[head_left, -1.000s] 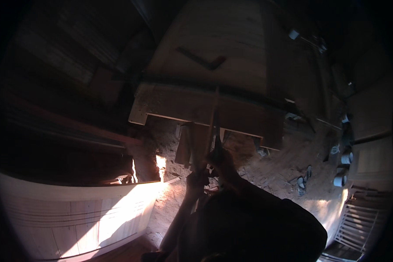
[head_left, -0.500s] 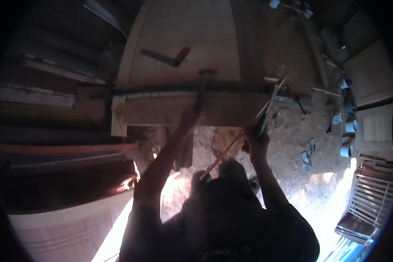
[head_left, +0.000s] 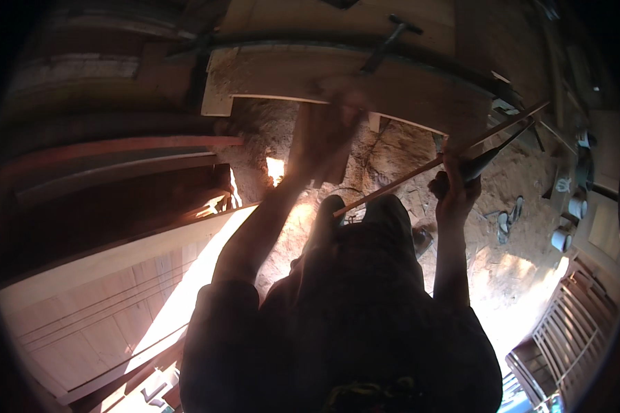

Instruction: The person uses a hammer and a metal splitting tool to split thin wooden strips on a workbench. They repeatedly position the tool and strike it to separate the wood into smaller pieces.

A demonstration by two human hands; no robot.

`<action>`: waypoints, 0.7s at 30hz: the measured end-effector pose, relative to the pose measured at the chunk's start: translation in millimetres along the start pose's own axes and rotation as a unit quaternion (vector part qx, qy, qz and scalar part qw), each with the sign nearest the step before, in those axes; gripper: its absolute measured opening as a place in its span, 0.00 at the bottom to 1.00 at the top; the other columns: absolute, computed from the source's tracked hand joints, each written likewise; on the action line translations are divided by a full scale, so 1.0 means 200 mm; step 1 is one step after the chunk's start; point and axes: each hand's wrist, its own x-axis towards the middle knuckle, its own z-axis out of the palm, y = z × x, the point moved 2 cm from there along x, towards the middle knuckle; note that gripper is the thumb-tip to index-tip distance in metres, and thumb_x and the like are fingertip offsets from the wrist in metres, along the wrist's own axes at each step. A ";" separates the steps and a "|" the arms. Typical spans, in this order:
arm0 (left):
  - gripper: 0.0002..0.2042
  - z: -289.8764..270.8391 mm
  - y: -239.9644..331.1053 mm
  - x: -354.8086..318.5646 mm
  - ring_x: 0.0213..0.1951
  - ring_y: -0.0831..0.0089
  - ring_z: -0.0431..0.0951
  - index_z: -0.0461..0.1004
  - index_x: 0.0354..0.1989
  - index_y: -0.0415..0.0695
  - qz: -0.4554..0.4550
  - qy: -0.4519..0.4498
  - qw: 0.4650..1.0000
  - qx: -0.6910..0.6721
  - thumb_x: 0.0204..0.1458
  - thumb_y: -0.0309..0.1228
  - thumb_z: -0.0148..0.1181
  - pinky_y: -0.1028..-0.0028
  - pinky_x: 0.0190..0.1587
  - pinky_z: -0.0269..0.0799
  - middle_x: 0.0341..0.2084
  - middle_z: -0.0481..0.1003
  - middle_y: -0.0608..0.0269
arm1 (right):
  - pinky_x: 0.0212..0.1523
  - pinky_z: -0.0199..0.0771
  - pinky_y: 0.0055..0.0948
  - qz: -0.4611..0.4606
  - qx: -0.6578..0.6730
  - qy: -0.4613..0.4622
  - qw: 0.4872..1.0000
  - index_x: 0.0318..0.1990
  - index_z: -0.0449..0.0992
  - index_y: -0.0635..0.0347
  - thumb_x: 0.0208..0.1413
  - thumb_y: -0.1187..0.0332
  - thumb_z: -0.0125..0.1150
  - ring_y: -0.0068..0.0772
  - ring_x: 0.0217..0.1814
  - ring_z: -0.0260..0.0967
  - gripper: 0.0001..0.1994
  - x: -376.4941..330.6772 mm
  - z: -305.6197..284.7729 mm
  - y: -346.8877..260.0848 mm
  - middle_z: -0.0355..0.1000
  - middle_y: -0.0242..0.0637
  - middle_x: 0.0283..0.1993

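My right hand [head_left: 458, 196] is closed around a dark-handled tool [head_left: 482, 164] with a long tapering blade, which points up and right. A long thin wooden strip [head_left: 399, 182] runs through the same grip, its lower end near my knees. My left hand [head_left: 344, 102] is at the near edge of a wooden panel [head_left: 282, 72], its fingers smeared by motion and shadow. Just beyond it, a hammer [head_left: 389, 45] rests on the work, its handle toward that hand. A long dark bar clamp [head_left: 303, 41] spans the panel.
Stacked boards [head_left: 117, 148] fill the left side, with a pale panel [head_left: 110, 296] below them. A pair of sandals [head_left: 510, 220] lies on the dusty ground at right. White containers [head_left: 561, 239] and a slatted wooden frame [head_left: 568, 330] stand farther right.
The view has shifted, so the panel sits higher in it. My left hand has come away from the hammer handle toward me. My right hand still grips the tool and strip.
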 end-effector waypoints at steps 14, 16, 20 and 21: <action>0.09 -0.60 -0.92 -1.54 0.40 0.56 0.81 0.77 0.47 0.40 -0.140 -0.016 0.989 0.034 0.66 0.27 0.50 0.67 0.43 0.75 0.35 0.80 0.51 | 0.13 0.64 0.19 -0.041 -0.213 -0.050 0.975 0.36 0.75 0.59 0.57 0.65 0.70 0.16 0.15 0.64 0.10 -0.79 0.56 0.39 0.71 0.29 0.22; 0.10 -0.63 -1.07 -1.76 0.44 0.57 0.82 0.79 0.46 0.41 -0.140 -0.018 0.990 -0.002 0.66 0.27 0.49 0.65 0.47 0.77 0.38 0.81 0.51 | 0.12 0.63 0.19 -0.039 -0.240 -0.029 0.969 0.36 0.75 0.59 0.57 0.65 0.70 0.16 0.14 0.63 0.10 -0.87 0.53 0.41 0.69 0.28 0.21; 0.13 -0.64 -1.30 -2.01 0.47 0.60 0.81 0.80 0.45 0.44 -0.195 -0.047 0.980 -0.011 0.67 0.36 0.51 0.65 0.50 0.74 0.41 0.81 0.54 | 0.12 0.61 0.20 -0.040 -0.247 0.011 0.968 0.36 0.74 0.59 0.58 0.64 0.69 0.17 0.14 0.62 0.10 -1.02 0.45 0.43 0.67 0.27 0.19; 0.13 -0.65 -1.33 -2.05 0.46 0.59 0.81 0.80 0.45 0.43 -0.174 -0.037 0.984 -0.027 0.66 0.36 0.51 0.64 0.50 0.74 0.42 0.81 0.53 | 0.12 0.61 0.20 -0.027 -0.258 0.017 0.966 0.36 0.74 0.59 0.59 0.63 0.69 0.16 0.14 0.62 0.10 -1.05 0.43 0.44 0.67 0.27 0.19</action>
